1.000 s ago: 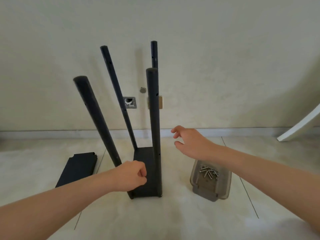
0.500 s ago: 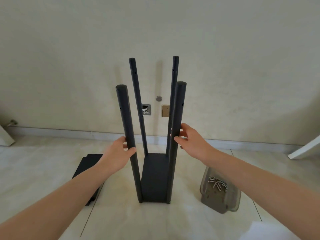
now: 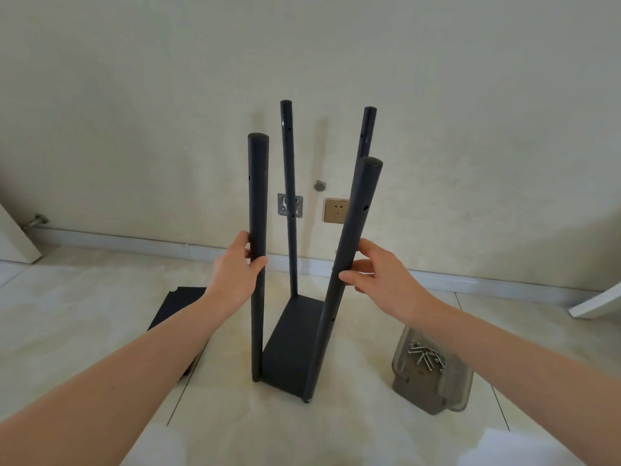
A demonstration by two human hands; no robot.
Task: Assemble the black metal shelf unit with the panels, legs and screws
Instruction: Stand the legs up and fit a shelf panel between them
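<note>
The partly built black shelf unit stands on the tiled floor: a black bottom panel [image 3: 292, 338] with several round black legs rising from its corners. My left hand [image 3: 235, 274] grips the near left leg [image 3: 258, 196] around its middle. My right hand [image 3: 379, 274] holds the near right leg [image 3: 356, 223], thumb in front and fingers behind. The two far legs [image 3: 288, 183] stand free near the wall. A loose black panel [image 3: 174, 307] lies flat on the floor to the left, partly hidden by my left forearm. Silver screws [image 3: 425, 358] lie in a clear plastic tray [image 3: 433, 388] at the right.
A cream wall with a socket [image 3: 336, 210] and a metal plate [image 3: 289, 205] stands just behind the unit. A white furniture edge [image 3: 594, 302] leans at the far right, and another white piece [image 3: 16, 237] sits at the far left.
My left hand rose from the panel's base to the near left leg and my right hand closed on the near right leg. The view shifted and the legs now spread wider apart.
</note>
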